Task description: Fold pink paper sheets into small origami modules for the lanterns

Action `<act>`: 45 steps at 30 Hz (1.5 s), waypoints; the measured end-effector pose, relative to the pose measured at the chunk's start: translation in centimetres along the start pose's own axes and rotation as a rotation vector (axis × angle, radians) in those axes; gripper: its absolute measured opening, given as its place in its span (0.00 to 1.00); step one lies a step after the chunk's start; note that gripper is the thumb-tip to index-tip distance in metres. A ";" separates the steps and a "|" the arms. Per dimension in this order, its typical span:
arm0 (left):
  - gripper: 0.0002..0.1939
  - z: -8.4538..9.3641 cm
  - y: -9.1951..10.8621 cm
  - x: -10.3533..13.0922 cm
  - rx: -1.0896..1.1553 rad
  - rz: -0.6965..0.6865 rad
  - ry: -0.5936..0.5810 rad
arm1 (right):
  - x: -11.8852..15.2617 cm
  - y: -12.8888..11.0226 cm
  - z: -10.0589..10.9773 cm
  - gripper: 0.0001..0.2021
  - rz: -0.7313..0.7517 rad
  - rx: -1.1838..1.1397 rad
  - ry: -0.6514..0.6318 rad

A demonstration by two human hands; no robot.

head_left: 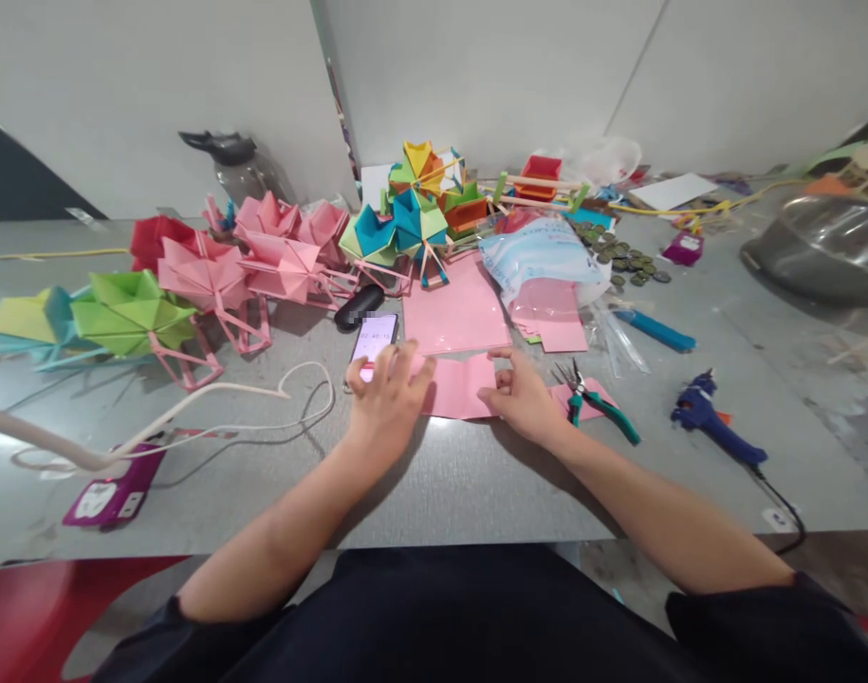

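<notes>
A creased pink paper (459, 387) lies on the grey table between my hands. My left hand (389, 394) is at its left edge, fingers spread, partly over a lit phone (378, 334) that shows a timer. On the paper's right edge is my right hand (520, 391), its thumb and index finger curved around the edge in a pinch. Behind the creased piece lies a larger stack of pink sheets (454, 308). Pliers with green handles (611, 413) rest on another pink piece just right of my right hand.
Folded paper models (206, 270) line the back left. A plastic bag (537, 261), coins (622, 256), a blue glue gun (722, 427) and a metal bowl (818, 251) stand right. A white cable (220, 387) and purple power strip (113, 493) are left.
</notes>
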State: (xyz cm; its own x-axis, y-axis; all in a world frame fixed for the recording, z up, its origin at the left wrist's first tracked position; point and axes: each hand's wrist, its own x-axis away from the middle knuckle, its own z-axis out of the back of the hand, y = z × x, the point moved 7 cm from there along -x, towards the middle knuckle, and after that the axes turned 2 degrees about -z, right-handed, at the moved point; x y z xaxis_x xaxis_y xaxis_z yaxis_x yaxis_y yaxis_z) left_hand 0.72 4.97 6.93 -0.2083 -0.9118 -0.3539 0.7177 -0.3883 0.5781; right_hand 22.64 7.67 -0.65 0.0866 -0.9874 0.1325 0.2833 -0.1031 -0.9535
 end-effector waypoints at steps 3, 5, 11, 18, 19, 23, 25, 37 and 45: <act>0.22 -2.9 2.0 2.0 -0.089 -0.200 -0.167 | 0.1 -0.2 -0.5 0.32 0.018 0.008 -0.003; 0.20 -4.5 2.8 3.4 -0.151 -0.275 -0.193 | 0.2 -0.4 -0.6 0.33 0.033 0.027 0.008; 0.23 -7.5 3.3 5.3 -0.579 -0.368 -0.493 | 0.1 -1.0 -0.3 0.27 0.101 0.139 0.048; 0.20 -5.8 3.1 3.2 -0.527 -0.388 -0.643 | 0.1 -2.0 0.8 0.20 0.219 0.420 0.030; 0.20 -5.6 3.1 3.1 -0.525 -0.391 -0.649 | 0.3 -2.3 1.0 0.21 0.252 0.461 0.020; 0.20 -5.0 2.9 3.1 -0.556 -0.422 -0.681 | 1.3 -3.8 0.9 0.19 0.399 0.646 -0.124; 0.20 -5.1 2.8 3.3 -0.591 -0.462 -0.701 | 1.7 -4.3 0.8 0.16 0.460 0.727 -0.190; 0.21 -5.0 1.5 5.4 -0.636 -0.735 -0.610 | 3.5 -2.1 -1.0 0.16 0.514 0.748 -0.318; 0.19 -4.3 1.5 5.5 -0.565 -0.736 -0.607 | 4.0 -1.7 -1.6 0.16 0.599 0.680 -0.341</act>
State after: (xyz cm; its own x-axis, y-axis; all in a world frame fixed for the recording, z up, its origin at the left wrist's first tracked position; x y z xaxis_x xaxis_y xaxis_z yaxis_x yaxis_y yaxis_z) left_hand 3.54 -0.03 2.71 -0.8886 -0.4573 0.0354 0.4523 -0.8864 -0.0987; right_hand 20.98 3.68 1.12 0.6386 -0.7546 -0.1508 0.5846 0.6031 -0.5426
